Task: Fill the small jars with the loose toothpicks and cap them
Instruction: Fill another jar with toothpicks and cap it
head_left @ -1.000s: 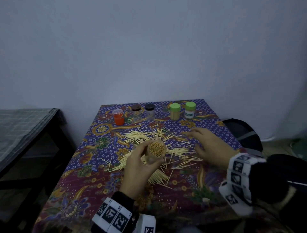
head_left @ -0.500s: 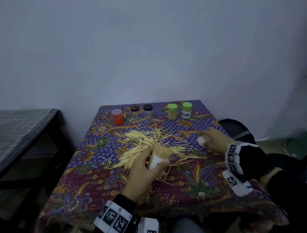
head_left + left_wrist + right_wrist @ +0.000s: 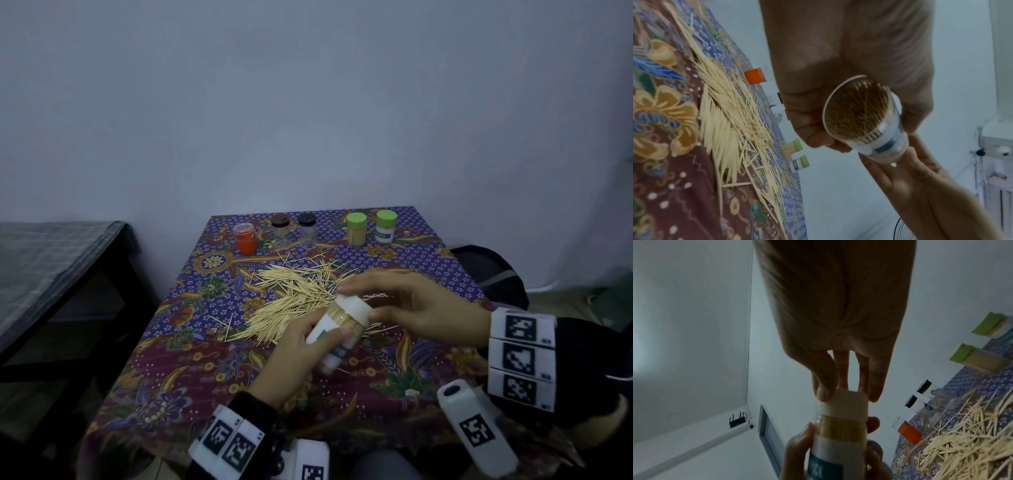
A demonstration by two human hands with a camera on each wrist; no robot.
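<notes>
A table (image 3: 178, 370) draped in a purple and maroon floral cloth. Spread across its middle, a loose heap of toothpicks (image 3: 291, 294). Beyond the heap, along the far edge, a row of small jars: orange jar (image 3: 246, 238), brown-capped jar (image 3: 281, 230), black-capped jar (image 3: 307, 229), two green-capped jars (image 3: 356, 229) (image 3: 386, 226).

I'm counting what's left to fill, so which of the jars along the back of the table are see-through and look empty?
The two dark-lidded jars in the middle of the back row. The orange jar stands left of them, the two toothpick-filled green-lidded jars right.
</notes>
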